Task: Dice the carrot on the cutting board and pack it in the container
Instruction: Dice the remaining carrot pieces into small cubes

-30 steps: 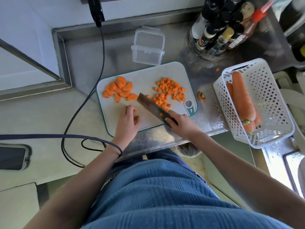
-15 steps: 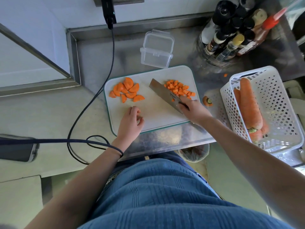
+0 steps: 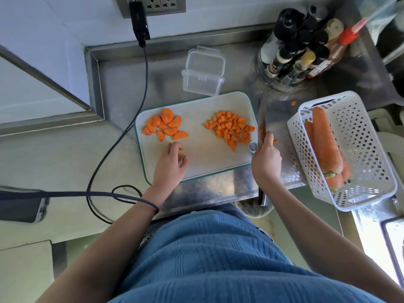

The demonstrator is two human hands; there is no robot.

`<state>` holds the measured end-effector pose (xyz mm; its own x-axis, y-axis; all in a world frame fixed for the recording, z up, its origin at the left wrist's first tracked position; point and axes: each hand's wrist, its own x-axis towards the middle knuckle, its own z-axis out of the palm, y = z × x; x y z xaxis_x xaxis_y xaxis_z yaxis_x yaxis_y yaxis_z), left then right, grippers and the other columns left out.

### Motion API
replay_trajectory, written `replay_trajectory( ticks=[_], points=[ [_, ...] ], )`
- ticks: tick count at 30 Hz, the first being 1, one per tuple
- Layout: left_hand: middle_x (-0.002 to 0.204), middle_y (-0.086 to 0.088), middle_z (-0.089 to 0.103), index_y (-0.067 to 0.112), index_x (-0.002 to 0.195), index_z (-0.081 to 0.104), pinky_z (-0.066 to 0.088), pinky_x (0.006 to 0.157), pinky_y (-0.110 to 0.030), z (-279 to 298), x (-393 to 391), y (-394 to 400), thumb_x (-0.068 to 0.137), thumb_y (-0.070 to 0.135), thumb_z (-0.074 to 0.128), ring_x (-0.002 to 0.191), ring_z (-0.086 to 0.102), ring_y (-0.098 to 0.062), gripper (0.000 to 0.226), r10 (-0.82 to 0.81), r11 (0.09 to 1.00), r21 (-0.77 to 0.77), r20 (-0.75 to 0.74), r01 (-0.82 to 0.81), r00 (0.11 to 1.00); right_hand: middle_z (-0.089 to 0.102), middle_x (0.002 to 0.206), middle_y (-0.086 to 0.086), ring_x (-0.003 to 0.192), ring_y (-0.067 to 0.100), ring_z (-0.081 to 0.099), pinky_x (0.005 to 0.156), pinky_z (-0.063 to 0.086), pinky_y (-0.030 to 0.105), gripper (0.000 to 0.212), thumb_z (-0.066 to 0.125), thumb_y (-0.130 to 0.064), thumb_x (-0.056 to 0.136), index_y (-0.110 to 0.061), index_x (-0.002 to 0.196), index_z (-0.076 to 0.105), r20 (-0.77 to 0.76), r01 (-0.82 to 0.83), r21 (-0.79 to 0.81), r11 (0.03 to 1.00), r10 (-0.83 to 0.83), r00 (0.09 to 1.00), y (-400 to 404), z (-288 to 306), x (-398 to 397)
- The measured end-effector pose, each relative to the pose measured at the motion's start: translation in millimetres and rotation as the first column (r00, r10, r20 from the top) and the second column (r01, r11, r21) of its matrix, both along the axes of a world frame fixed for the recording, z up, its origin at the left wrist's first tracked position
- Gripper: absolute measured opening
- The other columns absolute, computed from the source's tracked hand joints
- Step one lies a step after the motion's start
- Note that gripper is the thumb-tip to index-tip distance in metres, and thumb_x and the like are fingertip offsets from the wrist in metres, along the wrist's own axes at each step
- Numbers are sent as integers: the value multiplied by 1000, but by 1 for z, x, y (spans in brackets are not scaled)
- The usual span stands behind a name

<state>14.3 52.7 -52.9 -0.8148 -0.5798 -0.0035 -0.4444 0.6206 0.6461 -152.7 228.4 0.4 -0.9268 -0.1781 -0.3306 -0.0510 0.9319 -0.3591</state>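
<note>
While the left hand (image 3: 169,164) rests on the near left part of the cutting board (image 3: 196,154) with fingers loosely curled and grasping nothing, the right hand (image 3: 265,159) sits at the board's right edge, fingers wrapped around a knife handle. The knife (image 3: 264,125) points away from the person, blade seen edge-on just off the board's right side; few details visible. Carrot slices (image 3: 165,124), half-moon cuts, lie in a loose heap on the board's far left, just beyond the left fingertips. Diced carrot (image 3: 231,127) is piled on the right half, near the knife. Clear container (image 3: 203,73), lid off, stands on the steel counter (image 3: 122,84) just behind the board, nothing inside. White perforated basket (image 3: 360,127) to the right holds whole carrots (image 3: 325,141). Cluster of bottles (image 3: 306,51) at far right.
</note>
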Motion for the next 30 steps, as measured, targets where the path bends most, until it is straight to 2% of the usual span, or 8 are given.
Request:
replay_trajectory(
  ticks=[4,7,10,14,19,23,27,30],
  points=[
    [96,-18,54,-2,98,55,47,56,-37,6,-4,-10,78,-1,65,71,56,-30,22,73,994,-81,-31,-76,997,63,96,22,80,37,60,60,45,40,13,31,-5,99,-10,110,35,-6,-26,23,999,26,1000,-17,-11,6],
    [101,-19,53,-1,100,57,47,67,-39,8,-11,-23,76,-1,67,83,55,-34,26,133,986,-95,-50,-138,990,62,95,20,81,37,59,64,50,44,21,30,0,96,-8,115,36,-8,-63,23,998,64,998,-24,-12,9],
    [106,-19,54,0,106,59,49,80,-45,5,-20,-33,76,2,69,97,54,-38,32,74,992,-99,-9,-74,997,62,92,17,76,34,56,60,49,42,13,31,-6,99,-10,110,36,-22,-67,14,998,67,998,-24,-6,7],
    [108,-18,55,8,119,59,49,77,-48,5,-31,-43,74,8,73,101,54,-40,47,13,984,-177,81,1,997,55,84,16,69,33,53,54,39,36,9,31,-16,102,-8,106,35,-49,-55,-38,998,53,997,-14,3,2],
    [103,-18,59,8,117,60,46,81,-48,7,-36,-56,73,29,77,102,52,-41,52,2,981,-193,148,27,989,54,78,11,66,32,53,52,36,33,15,30,-22,103,-8,102,36,-42,-64,-111,992,60,997,-10,8,8],
    [94,-13,62,6,98,61,44,74,-42,5,-35,-59,76,31,73,93,56,-37,35,30,977,-215,78,-13,996,55,79,10,67,34,54,55,41,36,17,30,-29,103,-15,95,33,-3,-57,-179,982,57,998,-13,6,16],
    [109,-14,59,5,107,65,41,85,-44,10,-51,-67,84,20,65,101,52,-38,27,2,983,-180,141,23,990,56,80,15,64,35,51,51,38,35,18,29,-30,103,-15,92,31,4,-82,-178,981,84,996,-17,3,17],
    [105,-15,58,5,102,64,41,79,-41,17,-64,-68,84,20,64,99,52,-35,24,37,984,-175,156,-9,987,55,77,15,59,29,46,46,30,31,19,30,-29,103,-13,91,31,-6,-105,-204,973,105,994,-19,5,17]
  ],
)
